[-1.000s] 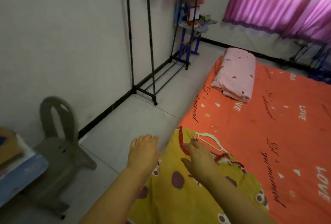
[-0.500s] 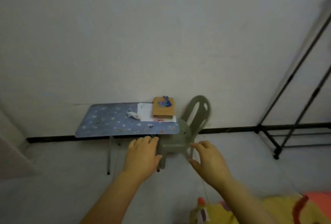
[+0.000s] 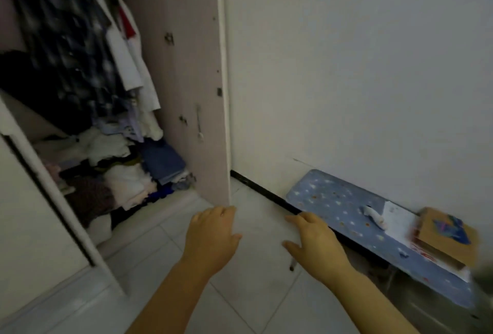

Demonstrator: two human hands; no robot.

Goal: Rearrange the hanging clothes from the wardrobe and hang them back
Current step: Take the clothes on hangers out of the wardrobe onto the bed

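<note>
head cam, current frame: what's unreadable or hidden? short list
All head view.
1. Hanging clothes: motion blur; garments uncountable, hangers and rail cut off by the top edge.
2. Folded pile: dim, blurred; items merge.
3. Wardrobe: left part hidden behind the white panel.
4. Box on the blue table: blurred, print unreadable.

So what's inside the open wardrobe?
Hanging clothes fill the top; folded clothes are piled loosely below. Together they cover the back wall and floor, and the rail cannot be seen.
</note>
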